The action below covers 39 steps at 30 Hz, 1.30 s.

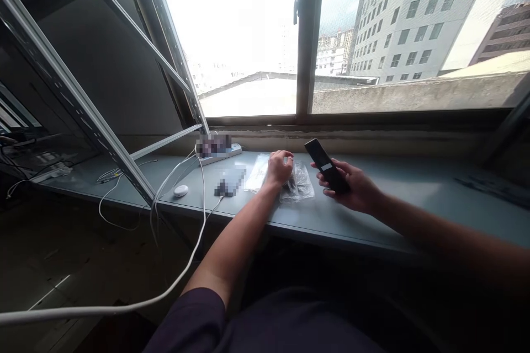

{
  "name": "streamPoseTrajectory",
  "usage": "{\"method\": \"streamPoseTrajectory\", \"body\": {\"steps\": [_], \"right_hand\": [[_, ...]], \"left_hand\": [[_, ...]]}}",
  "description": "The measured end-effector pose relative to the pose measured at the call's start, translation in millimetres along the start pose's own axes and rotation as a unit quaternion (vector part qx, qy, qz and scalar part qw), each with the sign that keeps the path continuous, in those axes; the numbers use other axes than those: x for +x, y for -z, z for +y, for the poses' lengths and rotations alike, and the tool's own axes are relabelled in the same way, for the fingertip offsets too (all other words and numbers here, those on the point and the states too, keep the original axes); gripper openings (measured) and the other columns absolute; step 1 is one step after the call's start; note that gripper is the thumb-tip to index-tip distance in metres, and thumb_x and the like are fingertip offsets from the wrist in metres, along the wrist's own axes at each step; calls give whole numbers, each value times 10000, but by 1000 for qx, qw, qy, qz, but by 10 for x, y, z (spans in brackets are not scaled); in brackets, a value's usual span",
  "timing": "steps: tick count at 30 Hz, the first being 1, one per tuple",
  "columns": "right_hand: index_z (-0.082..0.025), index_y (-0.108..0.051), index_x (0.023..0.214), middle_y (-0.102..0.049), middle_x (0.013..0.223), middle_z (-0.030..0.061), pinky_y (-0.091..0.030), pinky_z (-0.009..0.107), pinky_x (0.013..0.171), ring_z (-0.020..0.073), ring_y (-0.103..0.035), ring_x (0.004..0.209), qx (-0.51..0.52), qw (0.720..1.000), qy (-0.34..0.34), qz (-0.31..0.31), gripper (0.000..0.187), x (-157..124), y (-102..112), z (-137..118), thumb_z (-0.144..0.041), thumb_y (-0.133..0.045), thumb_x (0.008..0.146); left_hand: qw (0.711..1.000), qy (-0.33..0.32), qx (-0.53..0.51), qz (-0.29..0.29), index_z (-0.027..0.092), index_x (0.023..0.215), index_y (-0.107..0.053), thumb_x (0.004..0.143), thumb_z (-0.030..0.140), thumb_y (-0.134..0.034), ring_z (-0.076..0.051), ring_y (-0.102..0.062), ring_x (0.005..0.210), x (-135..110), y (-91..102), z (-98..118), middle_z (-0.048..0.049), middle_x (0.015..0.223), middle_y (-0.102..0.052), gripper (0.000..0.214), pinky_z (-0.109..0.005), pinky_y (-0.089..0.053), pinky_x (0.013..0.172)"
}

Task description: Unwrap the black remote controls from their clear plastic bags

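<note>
My right hand (351,187) grips a slim black remote-like device (325,165), tilted with its top end toward the window. My left hand (280,167) rests fingers curled on clear plastic bags (301,185) lying on the grey ledge (414,198); what the fingers pinch is hidden. A flatter clear bag (256,174) lies just left of that hand.
A blurred dark object (230,181) with a white cable (182,270) plugged in lies left of the bags. A small white round object (181,191) and a white power strip (219,153) sit further left. A metal shelving frame (83,105) slants across the left. The window (306,38) is ahead.
</note>
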State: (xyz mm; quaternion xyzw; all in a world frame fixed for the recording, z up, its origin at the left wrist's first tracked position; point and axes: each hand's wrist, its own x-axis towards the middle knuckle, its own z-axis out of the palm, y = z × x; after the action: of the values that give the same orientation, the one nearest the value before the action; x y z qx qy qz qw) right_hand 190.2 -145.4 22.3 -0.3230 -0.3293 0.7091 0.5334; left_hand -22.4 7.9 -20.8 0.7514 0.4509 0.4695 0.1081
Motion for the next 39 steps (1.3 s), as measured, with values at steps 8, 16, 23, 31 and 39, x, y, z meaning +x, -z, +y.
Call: {"method": "streamPoseTrajectory", "body": {"steps": [8,16,23,31,39], "right_hand": [[-218,-744,1101,-817,1067,111,-554,238,470,200,-739,763,-62,996,-3,66,155,52,49,61,-139,-813,987],[-193,-754,1236,-746,859,105,-462,254,383,177,-548,538,-45,997,-55,-20,234,35,40,45,-357,-629,1124],[-163,-767,1294,-696,811,82,-509,281,440,189,-559,566,-31,995,-75,-50,310,6,40,30,-381,-656,1103],[-232,-713,1240,-831,1069,154,-539,253,398,216,-699,663,-46,997,-51,15,185,-25,-3,6,-260,-748,1061],[-214,-693,1213,-733,816,113,-409,209,341,166,-502,513,-20,998,-61,28,297,21,7,-14,-415,-474,1201]], "left_hand": [[1000,2,4,1,230,1045,-832,1057,138,-661,-284,-730,1253,7,6,14,-89,1180,-859,195,-424,-550,1201],[1000,-3,-2,3,235,1048,-833,1049,123,-667,-286,-729,1282,9,-19,-9,-88,1194,-861,201,-432,-555,1194],[1000,-3,-3,-1,239,1055,-837,1063,138,-660,-288,-725,1285,17,-36,-31,-84,1201,-860,204,-437,-555,1200],[1000,-5,-10,2,234,1061,-833,1060,124,-653,-288,-720,1296,21,-53,-52,-85,1195,-858,210,-442,-550,1209],[1000,-4,-3,3,230,1075,-844,1056,136,-665,-296,-726,1273,20,-47,-32,-97,1207,-859,203,-450,-554,1205]]}}
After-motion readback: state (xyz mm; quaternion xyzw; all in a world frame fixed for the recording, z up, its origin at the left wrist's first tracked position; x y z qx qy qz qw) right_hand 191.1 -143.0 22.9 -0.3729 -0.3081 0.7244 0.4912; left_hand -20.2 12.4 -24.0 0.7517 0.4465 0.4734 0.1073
